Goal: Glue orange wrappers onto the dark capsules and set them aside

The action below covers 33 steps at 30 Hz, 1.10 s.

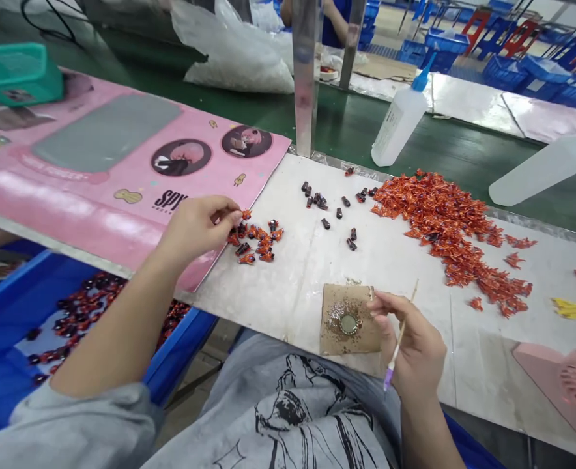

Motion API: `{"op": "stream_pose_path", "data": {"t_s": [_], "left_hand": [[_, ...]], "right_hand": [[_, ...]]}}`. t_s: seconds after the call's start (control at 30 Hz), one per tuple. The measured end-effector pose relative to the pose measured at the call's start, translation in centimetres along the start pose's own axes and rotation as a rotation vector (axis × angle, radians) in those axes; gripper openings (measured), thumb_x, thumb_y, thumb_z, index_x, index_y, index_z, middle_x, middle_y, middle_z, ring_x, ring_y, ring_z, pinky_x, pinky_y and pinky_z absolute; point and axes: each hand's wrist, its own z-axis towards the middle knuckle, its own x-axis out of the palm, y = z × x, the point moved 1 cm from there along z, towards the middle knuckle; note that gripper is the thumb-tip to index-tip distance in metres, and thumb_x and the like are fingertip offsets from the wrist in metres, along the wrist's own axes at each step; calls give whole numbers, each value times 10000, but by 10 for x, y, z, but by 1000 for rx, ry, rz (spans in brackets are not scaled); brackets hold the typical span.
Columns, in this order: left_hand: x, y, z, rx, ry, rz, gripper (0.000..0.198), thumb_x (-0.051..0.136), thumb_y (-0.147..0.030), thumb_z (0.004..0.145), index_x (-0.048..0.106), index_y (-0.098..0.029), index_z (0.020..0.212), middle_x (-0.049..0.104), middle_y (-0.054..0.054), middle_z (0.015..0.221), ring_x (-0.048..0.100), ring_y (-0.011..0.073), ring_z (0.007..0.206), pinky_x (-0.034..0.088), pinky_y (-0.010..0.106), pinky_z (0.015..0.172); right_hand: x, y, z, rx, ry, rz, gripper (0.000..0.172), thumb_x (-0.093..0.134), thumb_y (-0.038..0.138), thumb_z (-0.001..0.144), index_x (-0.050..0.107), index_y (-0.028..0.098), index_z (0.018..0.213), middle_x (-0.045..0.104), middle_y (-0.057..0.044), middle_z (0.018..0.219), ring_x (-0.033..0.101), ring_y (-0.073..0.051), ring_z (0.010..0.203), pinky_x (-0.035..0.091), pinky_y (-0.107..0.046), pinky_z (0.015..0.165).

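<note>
My left hand [195, 225] is over the edge of the pink mat, thumb and forefinger pinched on a small orange figure piece [245, 213]. Just below its fingertips lies a small cluster of orange-and-black pieces [264, 247]. My right hand [415, 345] holds a thin wooden stick [398, 345] with a purple band and a fine tip pointing down. Its thumb and forefinger meet at a tiny pale bit that I cannot make out. Beside this hand, a bottle cap [348, 324] sits on a wet-spotted cardboard square [334, 342].
Loose dark pieces [339, 213] lie mid-table, left of a large orange heap [434, 208]. Behind stand two white squeeze bottles [399, 124] [542, 170] and a metal post [305, 85]. A pink fan [569, 384] is at right, a blue bin [4, 326] lower left. Another person's arm [335, 23] shows behind.
</note>
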Motion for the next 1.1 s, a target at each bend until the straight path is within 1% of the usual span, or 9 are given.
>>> {"op": "stream_pose_path", "data": {"t_s": [0.13,0.27,0.4,0.47,0.53,0.63,0.73,0.87,1.1], "left_hand": [[1,16,46,42,109,108,165,624,-242,746,666,-235,586,711,91,636,631,282,611,461,391,660],[3,14,60,104,149,207,161,599,-266,779,745,-204,751,727,104,738,696,321,758,497,416,788],[14,-9,61,205,160,280,314,503,-224,871,744,-148,1058,726,125,1055,694,295,937,497,413,926],[32,-27,61,260,203,299,297,531,-225,895,732,-174,1108,724,110,1124,687,264,944,510,382,927],[54,-45,64,284,239,323,282,576,-247,905,719,-168,1136,723,119,1124,686,268,932,524,379,891],[84,-65,69,276,247,371,249,563,-220,928,714,-128,1102,713,167,1093,672,315,1002,523,400,863],[97,-76,69,272,241,400,282,473,-76,917,707,-97,1072,702,208,1073,665,338,1018,518,419,842],[89,-83,49,321,230,377,365,406,50,853,712,-62,1017,704,239,1030,679,359,999,527,451,830],[61,-79,-33,415,182,136,228,532,-152,952,754,-150,1002,765,111,893,728,242,869,577,354,809]], "right_hand": [[-15,-7,-7,13,-73,-66,182,648,218,963,713,240,1132,761,-23,882,728,-161,767,608,-281,727],[-25,-14,-20,62,-69,-47,217,600,333,1005,715,248,1168,755,-28,896,712,-162,767,589,-290,728],[-23,-32,-30,169,-84,72,661,289,695,1005,700,242,1256,721,-69,904,683,-210,814,570,-356,736],[-21,-38,-32,147,-94,142,748,293,791,940,717,244,1225,677,-66,895,644,-204,764,552,-347,684],[-20,-38,-32,169,-95,216,662,386,766,939,737,247,1154,644,-61,917,618,-195,766,546,-343,697],[-19,-25,-31,268,-37,340,446,496,595,994,752,240,1081,683,-76,958,639,-200,830,552,-350,769],[-15,-12,-28,329,12,415,262,649,472,956,777,249,1010,753,-60,891,683,-185,778,575,-307,712],[-5,-8,-25,380,9,458,212,726,453,907,800,255,927,777,-41,798,712,-175,699,591,-276,620],[4,-15,-29,383,-65,421,220,711,451,923,802,253,891,781,-30,787,726,-162,721,607,-269,677]]}}
